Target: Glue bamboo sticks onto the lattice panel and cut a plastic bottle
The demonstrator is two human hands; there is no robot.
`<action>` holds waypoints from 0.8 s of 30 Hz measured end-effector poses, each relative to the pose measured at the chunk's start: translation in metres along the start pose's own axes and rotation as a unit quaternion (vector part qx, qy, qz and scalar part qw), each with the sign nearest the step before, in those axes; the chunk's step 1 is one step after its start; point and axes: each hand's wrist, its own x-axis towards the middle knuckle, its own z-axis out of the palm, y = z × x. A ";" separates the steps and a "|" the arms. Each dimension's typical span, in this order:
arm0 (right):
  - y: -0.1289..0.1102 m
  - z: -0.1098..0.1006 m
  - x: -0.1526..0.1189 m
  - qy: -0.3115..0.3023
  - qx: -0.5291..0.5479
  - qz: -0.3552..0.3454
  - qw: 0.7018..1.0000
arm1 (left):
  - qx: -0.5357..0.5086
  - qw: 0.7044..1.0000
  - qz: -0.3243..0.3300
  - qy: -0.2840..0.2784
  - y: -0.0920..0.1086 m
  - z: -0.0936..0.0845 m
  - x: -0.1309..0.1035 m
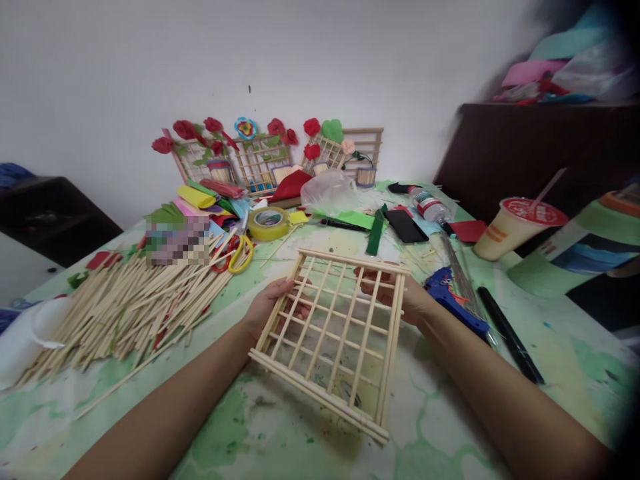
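A square lattice frame of pale wooden sticks (331, 393) is held tilted above the table, its near edge toward me. My left hand (273, 303) grips its left side, with fingers reaching behind the bars. On the far right side, my right hand (385, 293) holds the frame, its fingers partly seen through the lattice. To the left lies a big pile of loose sticks (135, 313). Yellow-handled scissors (241, 255) and a roll of yellow tape (269, 223) sit beyond the frame. A blue glue gun (453, 300) lies right of my right hand.
Finished lattices with red paper flowers (213, 143) lean on the wall. Farther right are a phone (407, 227), a plastic bottle (431, 205), a drink cup with straw (515, 230), a large green bottle (575, 247) and a black rod (510, 335). Coloured paper lies at the back left.
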 end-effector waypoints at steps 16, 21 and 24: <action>0.008 -0.006 0.004 -0.001 0.083 0.025 0.996 | 0.003 1.000 -0.008 0.011 0.000 0.004 -0.001; 0.013 -0.008 0.009 0.067 0.070 0.005 0.995 | 0.002 1.000 0.010 0.022 0.004 0.007 -0.004; 0.015 -0.012 0.016 0.129 0.079 -0.032 0.988 | -0.012 1.000 0.023 0.014 0.006 0.005 -0.005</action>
